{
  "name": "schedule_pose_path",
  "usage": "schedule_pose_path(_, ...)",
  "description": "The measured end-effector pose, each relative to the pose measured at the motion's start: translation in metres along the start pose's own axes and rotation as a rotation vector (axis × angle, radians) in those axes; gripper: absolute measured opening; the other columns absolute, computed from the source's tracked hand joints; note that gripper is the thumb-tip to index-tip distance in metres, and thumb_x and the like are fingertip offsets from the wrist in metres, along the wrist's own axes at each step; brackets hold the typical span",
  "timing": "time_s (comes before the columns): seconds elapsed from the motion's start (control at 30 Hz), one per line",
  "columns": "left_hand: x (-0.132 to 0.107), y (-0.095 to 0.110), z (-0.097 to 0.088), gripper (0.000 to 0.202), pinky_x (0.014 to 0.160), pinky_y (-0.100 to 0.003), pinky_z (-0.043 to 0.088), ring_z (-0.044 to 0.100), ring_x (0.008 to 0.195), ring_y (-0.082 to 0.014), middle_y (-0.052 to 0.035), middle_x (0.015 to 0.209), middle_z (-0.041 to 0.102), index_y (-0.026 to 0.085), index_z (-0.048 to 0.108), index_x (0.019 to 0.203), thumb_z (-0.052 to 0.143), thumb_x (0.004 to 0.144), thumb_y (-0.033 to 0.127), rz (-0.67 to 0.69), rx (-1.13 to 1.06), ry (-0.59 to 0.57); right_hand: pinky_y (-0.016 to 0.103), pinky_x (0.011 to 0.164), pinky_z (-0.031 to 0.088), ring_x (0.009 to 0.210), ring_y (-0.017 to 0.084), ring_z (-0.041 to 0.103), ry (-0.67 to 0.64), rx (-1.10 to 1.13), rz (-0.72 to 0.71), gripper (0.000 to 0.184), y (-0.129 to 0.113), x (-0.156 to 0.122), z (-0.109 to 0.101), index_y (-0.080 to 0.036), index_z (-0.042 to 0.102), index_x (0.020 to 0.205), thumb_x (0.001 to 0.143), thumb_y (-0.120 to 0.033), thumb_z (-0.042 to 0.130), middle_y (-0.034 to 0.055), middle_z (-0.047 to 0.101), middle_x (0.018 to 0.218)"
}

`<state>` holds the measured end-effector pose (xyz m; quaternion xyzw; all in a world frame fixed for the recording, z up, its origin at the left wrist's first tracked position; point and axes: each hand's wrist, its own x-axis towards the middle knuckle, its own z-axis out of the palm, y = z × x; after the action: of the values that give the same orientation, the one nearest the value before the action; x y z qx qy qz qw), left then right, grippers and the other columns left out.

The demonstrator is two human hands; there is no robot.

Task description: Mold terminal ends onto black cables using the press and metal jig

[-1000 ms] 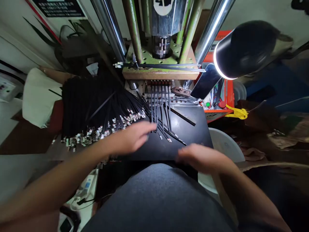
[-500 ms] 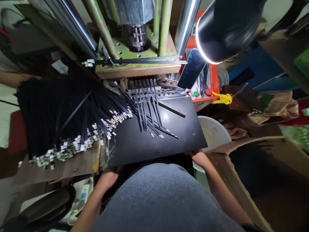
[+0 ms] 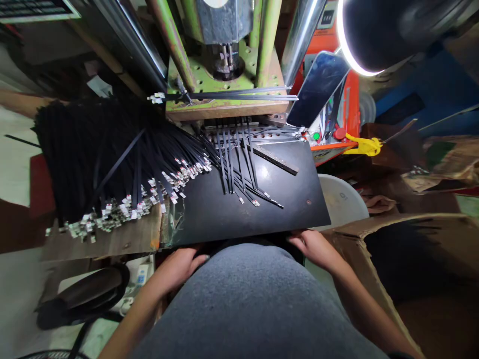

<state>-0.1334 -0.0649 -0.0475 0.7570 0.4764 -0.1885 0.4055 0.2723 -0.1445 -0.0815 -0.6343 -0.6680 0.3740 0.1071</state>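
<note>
My left hand (image 3: 183,264) is at the front edge of the black board (image 3: 220,219), its thumb showing and its other fingers hidden below. Near the right front corner of that board, my right hand (image 3: 309,244) also reaches under the edge, fingertips out of sight. Several thin black strips (image 3: 243,169) lie fanned on the board, their far ends under the green press plate (image 3: 224,107). Across them rests a dark metal bar (image 3: 275,159). A large pile of black strips (image 3: 101,154) with small silvery ends covers the left side.
More strips (image 3: 232,94) lie across the press plate. A lit lamp (image 3: 396,30) hangs at upper right, above a leaning phone (image 3: 318,89) and an orange control box (image 3: 350,107). A white bucket (image 3: 340,199) and an open cardboard box (image 3: 359,232) stand at right.
The press plate has come down closer to the strips and the metal block under it. My view has shifted slightly. More of both hands shows at the board's front edge.
</note>
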Motion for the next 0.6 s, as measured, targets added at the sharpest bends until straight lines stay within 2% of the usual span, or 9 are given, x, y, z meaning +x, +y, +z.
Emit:
schedule_pose_path(0.07, -0.003, 0.021, -0.024, 0.032, 0.092, -0.031, 0.051, 0.066, 0.104, -0.0194, -0.0034, 0.113, 0.071, 0.027, 0.067, 0.116, 0.041, 0.098, 0.037, 0.180, -0.071, -0.073, 0.031, 0.075, 0.056, 0.082, 0.020, 0.070, -0.020, 0.109, -0.050, 0.021, -0.023, -0.002, -0.021, -0.025, 0.072, 0.095, 0.095, -0.034, 0.053, 0.0043, 0.074, 0.091)
schedule_pose_path(0.1, 0.000, 0.033, -0.038, 0.030, 0.091, -0.029, 0.051, 0.065, 0.102, -0.0176, -0.0032, 0.113, 0.070, 0.026, 0.066, 0.115, 0.042, 0.099, 0.036, 0.269, -0.066, -0.063, 0.031, 0.077, 0.056, 0.085, 0.019, 0.069, 0.041, 0.125, -0.088, 0.019, -0.034, 0.003, -0.031, -0.024, 0.070, 0.098, 0.094, -0.034, 0.054, 0.0045, 0.073, 0.094)
schedule_pose_path(0.2, 0.030, 0.073, -0.073, 0.026, 0.090, -0.030, 0.048, 0.061, 0.101, -0.0173, -0.0059, 0.115, 0.064, 0.022, 0.062, 0.115, 0.042, 0.098, 0.025, 0.439, 0.136, 0.152, 0.034, 0.083, 0.054, 0.094, 0.022, 0.064, 0.267, 0.002, -0.167, 0.021, -0.057, 0.037, -0.048, -0.019, 0.064, 0.108, 0.090, -0.029, 0.061, 0.0097, 0.067, 0.102)
schedule_pose_path(0.27, 0.060, 0.102, -0.087, 0.027, 0.087, -0.031, 0.047, 0.059, 0.102, -0.0187, -0.0071, 0.117, 0.060, 0.021, 0.060, 0.118, 0.042, 0.097, 0.020, 0.523, 0.315, 0.251, 0.036, 0.085, 0.052, 0.100, 0.024, 0.062, 0.266, -0.094, -0.197, 0.032, -0.065, 0.069, -0.049, -0.015, 0.059, 0.114, 0.084, -0.021, 0.066, 0.0125, 0.063, 0.108)
schedule_pose_path(0.33, 0.087, 0.127, -0.095, 0.023, 0.081, -0.029, 0.047, 0.058, 0.098, -0.0186, -0.0072, 0.115, 0.057, 0.019, 0.060, 0.113, 0.043, 0.096, 0.021, 0.549, 0.441, 0.251, 0.035, 0.084, 0.051, 0.098, 0.023, 0.061, 0.212, -0.142, -0.179, 0.036, -0.070, 0.099, -0.048, -0.015, 0.057, 0.115, 0.081, -0.016, 0.067, 0.0120, 0.063, 0.108)
schedule_pose_path(0.43, 0.109, 0.149, -0.098, 0.019, 0.071, -0.026, 0.045, 0.057, 0.087, -0.0159, -0.0062, 0.107, 0.057, 0.016, 0.061, 0.099, 0.042, 0.096, 0.022, 0.513, 0.517, 0.178, 0.029, 0.073, 0.047, 0.082, 0.019, 0.061, 0.105, -0.175, -0.086, 0.023, -0.075, 0.127, -0.052, -0.016, 0.060, 0.103, 0.081, -0.016, 0.064, 0.0064, 0.066, 0.093)
schedule_pose_path(0.5, 0.113, 0.151, -0.096, 0.019, 0.068, -0.025, 0.043, 0.057, 0.082, -0.0146, -0.0051, 0.104, 0.057, 0.016, 0.060, 0.094, 0.042, 0.096, 0.023, 0.501, 0.526, 0.155, 0.027, 0.069, 0.044, 0.077, 0.018, 0.060, 0.039, -0.208, -0.069, 0.013, -0.079, 0.132, -0.058, -0.018, 0.062, 0.094, 0.082, -0.014, 0.061, 0.0047, 0.066, 0.086)
schedule_pose_path(0.6, 0.113, 0.140, -0.089, 0.021, 0.065, -0.025, 0.044, 0.058, 0.077, -0.0141, -0.0046, 0.101, 0.059, 0.017, 0.060, 0.094, 0.040, 0.098, 0.022, 0.576, 0.588, 0.206, 0.028, 0.066, 0.040, 0.075, 0.019, 0.060, 0.034, -0.365, -0.110, 0.010, -0.086, 0.119, -0.062, -0.017, 0.062, 0.089, 0.084, -0.012, 0.055, 0.0081, 0.065, 0.092)
